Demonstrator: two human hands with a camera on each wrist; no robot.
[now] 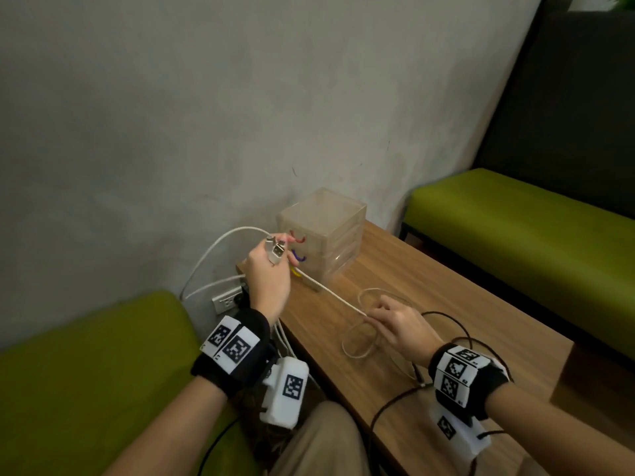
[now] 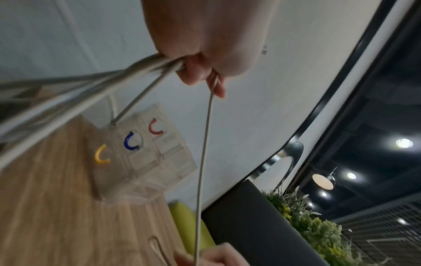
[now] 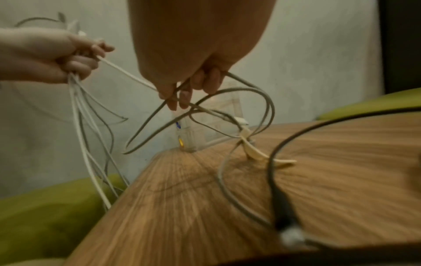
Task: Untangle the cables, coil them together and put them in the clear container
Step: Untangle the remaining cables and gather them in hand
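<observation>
Head view shows our left hand raised above the near-left corner of the desk, fingers curled tight round a bunch of thin white cables, with several metal plug ends sticking up out of the fist. From the left wrist view we see the strands leaving the bottom of that fist in a bundle. One strand runs taut from it down to our right hand, whose thumb and fingers pinch that strand just above the desk. Below and beside the right hand, loose loops of the same white cable lie on the brown wood-grain desk, and more strands hang from the left hand over the desk's edge toward the green cushioned bench. A thin black cord lies on the desk by the right wrist. Beyond the left hand, the clear plastic drawer container with red, blue and yellow curved handles stands at the desk's far corner against the grey wall
</observation>
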